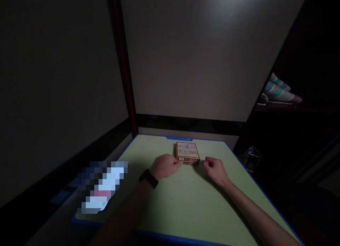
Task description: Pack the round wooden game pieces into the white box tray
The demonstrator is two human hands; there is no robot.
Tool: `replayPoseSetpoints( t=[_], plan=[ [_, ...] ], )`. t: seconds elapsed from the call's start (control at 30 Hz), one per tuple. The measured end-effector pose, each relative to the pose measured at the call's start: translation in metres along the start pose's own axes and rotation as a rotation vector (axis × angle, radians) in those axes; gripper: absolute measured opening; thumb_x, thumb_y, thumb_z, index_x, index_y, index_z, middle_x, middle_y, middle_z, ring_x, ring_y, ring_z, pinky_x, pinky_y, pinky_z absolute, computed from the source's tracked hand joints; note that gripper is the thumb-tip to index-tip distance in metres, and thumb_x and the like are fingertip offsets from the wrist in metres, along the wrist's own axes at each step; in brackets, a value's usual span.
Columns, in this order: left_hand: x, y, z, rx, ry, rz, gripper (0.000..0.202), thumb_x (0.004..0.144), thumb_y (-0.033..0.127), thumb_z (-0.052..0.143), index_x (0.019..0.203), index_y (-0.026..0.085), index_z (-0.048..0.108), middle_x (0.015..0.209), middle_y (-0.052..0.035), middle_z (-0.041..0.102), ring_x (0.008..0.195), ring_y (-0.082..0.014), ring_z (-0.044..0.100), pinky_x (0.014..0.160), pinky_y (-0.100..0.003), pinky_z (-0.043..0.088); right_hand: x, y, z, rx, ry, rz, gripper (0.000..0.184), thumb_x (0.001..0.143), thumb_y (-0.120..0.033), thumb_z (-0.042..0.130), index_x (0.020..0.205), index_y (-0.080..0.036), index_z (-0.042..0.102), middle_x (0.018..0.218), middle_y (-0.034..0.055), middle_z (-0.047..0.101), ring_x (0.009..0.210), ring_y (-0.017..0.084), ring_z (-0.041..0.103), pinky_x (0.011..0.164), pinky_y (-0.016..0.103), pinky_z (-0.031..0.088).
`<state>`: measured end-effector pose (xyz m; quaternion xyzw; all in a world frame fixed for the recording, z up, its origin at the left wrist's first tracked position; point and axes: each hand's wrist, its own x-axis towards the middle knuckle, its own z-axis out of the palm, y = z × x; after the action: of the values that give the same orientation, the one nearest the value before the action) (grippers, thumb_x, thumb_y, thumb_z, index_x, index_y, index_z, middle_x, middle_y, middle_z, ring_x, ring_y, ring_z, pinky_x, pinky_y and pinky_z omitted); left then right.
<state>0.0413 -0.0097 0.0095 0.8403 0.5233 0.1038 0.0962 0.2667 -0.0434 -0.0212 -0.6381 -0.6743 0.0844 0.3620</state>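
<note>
On green table (186, 200) — left hand (165, 166) touching box (187, 153), right hand (215, 171) beside

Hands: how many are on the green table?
2. The left hand touches the small box from the left; the right hand rests on the table just right of it. None seem hidden.

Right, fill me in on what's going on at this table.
A person has both bare hands on a green table with a blue rim, in dim light. A small brown box lies flat near the far edge. The left hand, with a black watch on its wrist, touches the box's near left corner with its fingers. The right hand rests curled just right of the box, apart from it, holding nothing.
</note>
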Motion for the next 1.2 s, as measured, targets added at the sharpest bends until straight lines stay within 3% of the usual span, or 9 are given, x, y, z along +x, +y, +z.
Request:
replayPoseSetpoints(
  t=[0.13, 0.3, 0.5, 0.6, 0.73, 1.0, 1.2],
  plan=[
    [-0.009, 0.008, 0.003, 0.108, -0.023, 0.249, 0.028, 0.080, 0.029, 0.050, 0.068, 0.019, 0.073, 0.073, -0.0093, 0.074, 0.070, -0.0225, 0.068, 0.064, -0.030, 0.044, -0.011, -0.008, -0.001, -0.188, -0.284, -0.270, 0.027, 0.080, -0.027, 0.045, 0.055, -0.021, 0.052, 0.052, 0.0001, 0.057, 0.047, 0.012, 0.044, 0.052, 0.026, 0.027],
    [-0.010, 0.009, 0.011, 0.149, -0.060, 0.273, 0.022, 0.079, 0.027, 0.051, 0.073, 0.019, 0.072, 0.075, -0.0098, 0.074, 0.074, -0.0255, 0.070, 0.066, -0.032, 0.048, -0.013, -0.014, -0.005, -0.304, -0.373, -0.281, 0.026, 0.084, -0.028, 0.051, 0.061, -0.021, 0.061, 0.059, 0.0022, 0.066, 0.052, 0.015, 0.054, 0.054, 0.026, 0.029],
    [-0.014, 0.007, 0.019, 0.206, -0.018, 0.321, 0.025, 0.087, 0.024, 0.045, 0.087, 0.017, 0.069, 0.092, -0.0118, 0.074, 0.084, -0.0258, 0.070, 0.078, -0.035, 0.053, -0.012, -0.013, -0.004, -0.420, -0.369, -0.278, 0.039, 0.095, -0.042, 0.044, 0.071, -0.023, 0.068, 0.071, 0.0066, 0.073, 0.063, 0.020, 0.065, 0.058, 0.027, 0.033],
    [-0.016, 0.003, 0.020, 0.208, -0.020, 0.316, 0.024, 0.086, 0.022, 0.045, 0.088, 0.018, 0.069, 0.093, -0.0105, 0.074, 0.085, -0.0239, 0.070, 0.079, -0.033, 0.053, -0.009, -0.010, -0.004, -0.388, -0.370, -0.232, 0.034, 0.093, -0.033, 0.046, 0.068, -0.023, 0.067, 0.068, 0.0050, 0.073, 0.061, 0.019, 0.064, 0.057, 0.027, 0.032],
    [-0.014, -0.003, 0.019, 0.224, -0.003, 0.203, 0.027, 0.085, 0.024, 0.046, 0.082, 0.018, 0.072, 0.086, -0.0112, 0.075, 0.081, -0.0242, 0.070, 0.076, -0.033, 0.053, -0.002, -0.001, -0.009, -0.398, -0.374, -0.170, 0.026, 0.083, -0.019, 0.049, 0.064, -0.021, 0.067, 0.067, 0.0041, 0.073, 0.060, 0.018, 0.063, 0.056, 0.027, 0.030],
    [-0.011, -0.005, 0.024, 0.199, 0.020, 0.110, 0.034, 0.088, 0.025, 0.042, 0.084, 0.016, 0.075, 0.088, -0.0142, 0.075, 0.084, -0.0265, 0.071, 0.081, -0.037, 0.052, -0.001, 0.003, -0.012, -0.416, -0.365, -0.196, 0.035, 0.093, -0.030, 0.044, 0.075, -0.021, 0.072, 0.074, 0.0074, 0.075, 0.064, 0.020, 0.065, 0.058, 0.027, 0.033],
    [-0.007, -0.011, 0.026, 0.190, 0.039, 0.098, 0.034, 0.087, 0.026, 0.042, 0.080, 0.018, 0.075, 0.086, -0.0110, 0.076, 0.082, -0.0229, 0.070, 0.080, -0.033, 0.051, 0.005, 0.014, -0.009, -0.285, -0.328, -0.148, 0.032, 0.089, -0.026, 0.047, 0.064, -0.019, 0.066, 0.062, 0.0038, 0.069, 0.055, 0.016, 0.055, 0.055, 0.026, 0.029]
  ],
)
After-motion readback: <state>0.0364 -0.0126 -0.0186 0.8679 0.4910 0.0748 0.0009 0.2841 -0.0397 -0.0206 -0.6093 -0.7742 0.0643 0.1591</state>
